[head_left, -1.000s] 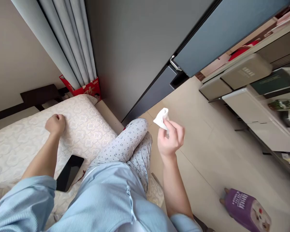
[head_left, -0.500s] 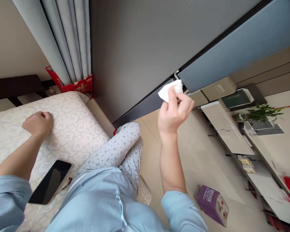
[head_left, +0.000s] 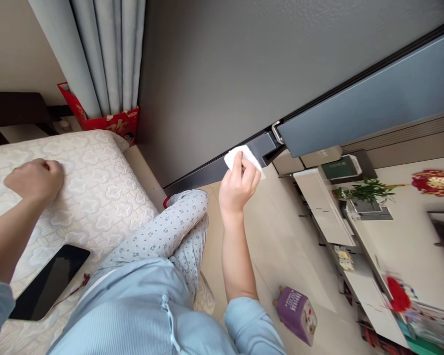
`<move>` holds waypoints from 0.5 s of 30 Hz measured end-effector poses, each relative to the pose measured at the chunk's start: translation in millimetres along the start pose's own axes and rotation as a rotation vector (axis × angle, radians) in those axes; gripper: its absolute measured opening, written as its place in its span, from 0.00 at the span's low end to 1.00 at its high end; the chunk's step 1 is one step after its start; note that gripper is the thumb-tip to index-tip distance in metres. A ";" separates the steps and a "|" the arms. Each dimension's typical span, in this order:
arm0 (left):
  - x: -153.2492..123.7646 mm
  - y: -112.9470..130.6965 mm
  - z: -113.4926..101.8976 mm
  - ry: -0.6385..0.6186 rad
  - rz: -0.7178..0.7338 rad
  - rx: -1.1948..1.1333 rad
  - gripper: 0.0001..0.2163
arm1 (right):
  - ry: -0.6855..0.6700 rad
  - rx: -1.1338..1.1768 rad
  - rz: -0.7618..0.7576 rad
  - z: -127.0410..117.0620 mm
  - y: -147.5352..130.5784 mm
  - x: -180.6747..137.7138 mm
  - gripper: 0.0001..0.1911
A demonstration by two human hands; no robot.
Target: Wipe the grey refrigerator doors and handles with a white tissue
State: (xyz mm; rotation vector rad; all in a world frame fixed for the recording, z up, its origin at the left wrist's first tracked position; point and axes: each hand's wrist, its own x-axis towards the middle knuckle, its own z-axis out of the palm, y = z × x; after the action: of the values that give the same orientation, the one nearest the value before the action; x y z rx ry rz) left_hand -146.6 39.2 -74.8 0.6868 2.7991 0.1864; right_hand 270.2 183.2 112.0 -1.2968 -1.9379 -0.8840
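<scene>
My right hand [head_left: 240,185] pinches a folded white tissue [head_left: 234,155] between thumb and fingers. It is held in front of the dark lower strip [head_left: 261,148] of a big grey cabinet, probably a refrigerator [head_left: 214,74]; whether it touches the strip I cannot tell. Close by on the right are a metal hinge [head_left: 277,132] and the blue-grey door [head_left: 355,98]. My left hand [head_left: 37,180] rests as a fist on the quilted bed cover [head_left: 92,172], with nothing visible in it. A black phone [head_left: 54,281] lies on the bed nearer to me.
Grey curtains [head_left: 111,54] hang into a red box [head_left: 113,123] beyond the bed. On the tiled floor at right stands a purple package [head_left: 296,313]. A white low cabinet [head_left: 323,222] with a green plant [head_left: 370,190] runs along the right wall.
My right hand and the tissue have moved left and down, away from the hinge and along the dark strip. The view has shifted to the right. My left fist stays on the bed.
</scene>
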 end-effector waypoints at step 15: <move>-0.1 -0.5 2.0 0.019 -0.002 -0.002 0.22 | 0.128 0.092 0.045 -1.2 -2.0 39.6 0.26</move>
State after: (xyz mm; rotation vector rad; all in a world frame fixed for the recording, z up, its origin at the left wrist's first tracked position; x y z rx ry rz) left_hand -146.2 38.8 -76.9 0.6851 2.8168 0.1968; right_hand 256.2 201.9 144.0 -1.1965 -1.8213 -0.8253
